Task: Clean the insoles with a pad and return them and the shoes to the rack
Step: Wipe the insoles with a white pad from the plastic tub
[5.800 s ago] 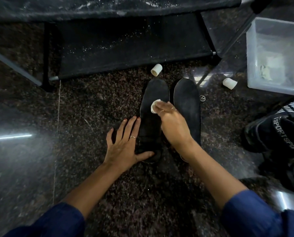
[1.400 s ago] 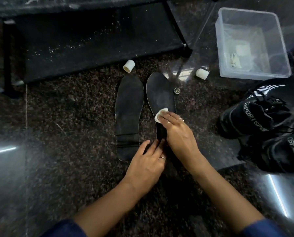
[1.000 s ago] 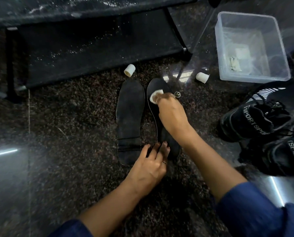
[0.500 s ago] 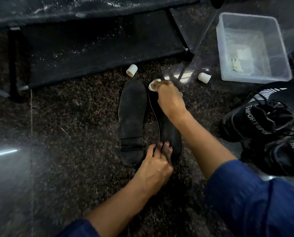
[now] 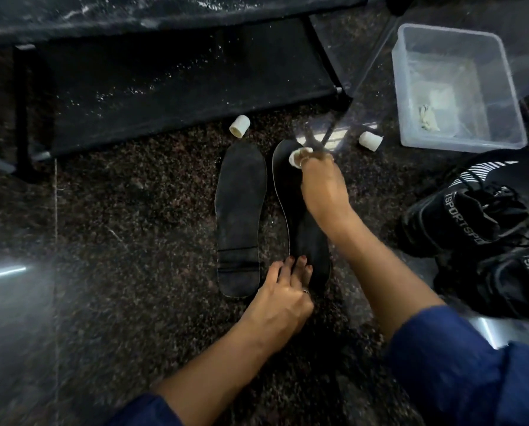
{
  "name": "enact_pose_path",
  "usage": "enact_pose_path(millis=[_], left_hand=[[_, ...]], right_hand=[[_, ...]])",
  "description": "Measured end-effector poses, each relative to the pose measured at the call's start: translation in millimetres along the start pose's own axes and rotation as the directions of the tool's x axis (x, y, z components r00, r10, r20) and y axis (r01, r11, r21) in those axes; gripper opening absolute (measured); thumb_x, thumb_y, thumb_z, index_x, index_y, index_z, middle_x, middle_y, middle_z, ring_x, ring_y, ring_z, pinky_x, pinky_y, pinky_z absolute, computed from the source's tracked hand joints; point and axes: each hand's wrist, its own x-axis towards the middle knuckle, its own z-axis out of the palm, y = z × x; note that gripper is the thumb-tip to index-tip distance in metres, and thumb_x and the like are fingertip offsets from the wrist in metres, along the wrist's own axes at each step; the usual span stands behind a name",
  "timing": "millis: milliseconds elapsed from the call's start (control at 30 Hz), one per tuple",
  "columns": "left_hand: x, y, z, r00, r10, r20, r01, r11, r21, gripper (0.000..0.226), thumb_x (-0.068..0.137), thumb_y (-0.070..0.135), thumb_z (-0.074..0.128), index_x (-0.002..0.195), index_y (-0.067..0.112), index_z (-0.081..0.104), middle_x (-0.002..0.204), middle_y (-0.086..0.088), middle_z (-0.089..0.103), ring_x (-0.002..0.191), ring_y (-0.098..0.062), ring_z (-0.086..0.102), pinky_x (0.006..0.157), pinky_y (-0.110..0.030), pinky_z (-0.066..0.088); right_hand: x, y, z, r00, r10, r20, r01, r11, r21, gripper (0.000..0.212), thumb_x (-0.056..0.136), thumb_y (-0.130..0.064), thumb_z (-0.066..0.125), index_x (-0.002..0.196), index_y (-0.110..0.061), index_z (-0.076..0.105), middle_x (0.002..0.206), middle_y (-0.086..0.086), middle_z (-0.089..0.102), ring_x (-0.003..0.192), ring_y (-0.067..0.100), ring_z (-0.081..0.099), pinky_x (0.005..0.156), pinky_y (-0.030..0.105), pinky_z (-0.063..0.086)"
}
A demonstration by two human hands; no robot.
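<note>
Two black insoles lie side by side on the dark granite floor, the left insole (image 5: 240, 216) bare and the right insole (image 5: 306, 241) partly under my arm. My right hand (image 5: 323, 189) pinches a small white pad (image 5: 295, 157) and presses it on the toe end of the right insole. My left hand (image 5: 283, 298) rests with straight fingers on that insole's heel. A pair of black sport shoes (image 5: 472, 229) sits at the right. The black shoe rack (image 5: 177, 78) stands behind the insoles.
A clear plastic bin (image 5: 455, 87) with scraps inside stands at the back right. Two small white caps lie on the floor, one cap (image 5: 239, 126) near the rack's front edge and another cap (image 5: 370, 141) near the bin.
My right hand slid the pad up the right insole from its middle to its toe end. My left hand stayed pressing on the heel.
</note>
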Motion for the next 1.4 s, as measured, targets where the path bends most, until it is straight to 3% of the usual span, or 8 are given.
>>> enact_pose_path(millis=[167,300,500,733,900,1033,1200,1400], left_hand=[[-1,0,2,1.000,0.004,-0.008,-0.004,1.000,-0.006,0.051,0.079,0.022,0.031,0.103,0.003,0.072,0.109,-0.018,0.069,0.097,-0.032,0.068,0.087,-0.041,0.044],[-3,2,1,1.000,0.000,-0.029,0.001,1.000,0.027,0.050,0.079,0.020,0.031,0.095,0.002,0.075,0.104,-0.022,0.070,0.092,-0.035,0.069,0.087,-0.043,0.033],[-1,1,-2,1.000,-0.004,-0.003,0.004,1.000,-0.015,0.051,0.078,0.021,0.032,0.101,0.001,0.072,0.107,-0.020,0.069,0.094,-0.033,0.069,0.084,-0.040,0.033],[-2,0,-3,1.000,-0.004,0.028,0.006,0.998,-0.069,0.053,0.074,0.024,0.031,0.098,0.005,0.075,0.104,-0.016,0.071,0.093,-0.029,0.070,0.087,-0.037,0.042],[-5,2,-10,1.000,-0.003,0.006,0.003,0.993,-0.121,0.047,0.069,0.021,0.030,0.068,0.016,0.076,0.091,-0.015,0.074,0.093,-0.030,0.070,0.079,-0.038,0.055],[-2,1,-10,1.000,-0.028,-0.005,0.027,0.986,-0.164,0.048,0.074,0.020,0.032,0.089,0.008,0.077,0.103,-0.014,0.072,0.096,-0.027,0.069,0.079,-0.035,0.056],[-2,-4,-7,0.999,-0.028,-0.023,0.021,0.965,-0.260,0.048,0.076,0.023,0.035,0.101,0.011,0.074,0.111,-0.009,0.071,0.100,-0.020,0.068,0.080,-0.034,0.054],[-6,-4,-2,0.996,-0.054,-0.073,0.032,0.961,-0.274,0.045,0.075,0.021,0.035,0.089,0.016,0.077,0.112,-0.005,0.070,0.104,-0.016,0.066,0.085,-0.035,0.053]], right_hand=[[-21,1,-12,0.998,-0.045,0.032,0.047,0.998,-0.047,0.034,0.087,0.003,0.038,0.115,0.000,0.057,0.117,0.021,0.055,0.105,0.040,0.055,0.086,0.043,0.045],[-70,13,6,0.987,-0.100,0.127,0.110,0.991,-0.076,0.042,0.083,0.000,0.038,0.121,-0.005,0.055,0.130,0.011,0.051,0.121,0.029,0.044,0.087,0.038,0.047],[-20,4,-1,0.998,-0.057,0.000,0.057,0.996,-0.071,0.037,0.079,0.012,0.043,0.110,0.001,0.060,0.111,0.020,0.058,0.106,0.036,0.055,0.084,0.042,0.051],[-51,0,-8,0.996,-0.025,0.080,0.034,0.993,-0.111,0.041,0.075,0.014,0.043,0.109,-0.003,0.059,0.108,0.019,0.057,0.098,0.038,0.056,0.078,0.042,0.049],[-95,7,7,0.984,-0.100,0.145,0.105,0.994,-0.032,0.048,0.073,0.008,0.050,0.120,-0.003,0.058,0.132,0.009,0.054,0.125,0.028,0.043,0.092,0.042,0.049],[-52,14,14,0.993,-0.121,-0.014,0.120,0.992,-0.039,0.043,0.070,0.015,0.046,0.109,0.005,0.061,0.119,0.020,0.060,0.115,0.039,0.052,0.086,0.046,0.053],[-21,12,1,1.000,-0.021,-0.023,0.019,0.996,-0.084,0.051,0.073,0.016,0.041,0.119,-0.002,0.054,0.115,0.021,0.056,0.111,0.039,0.050,0.084,0.046,0.050],[-98,16,9,0.996,-0.077,0.049,0.080,0.994,-0.069,0.043,0.074,0.009,0.051,0.116,0.001,0.060,0.122,0.014,0.060,0.118,0.033,0.050,0.087,0.042,0.051]])
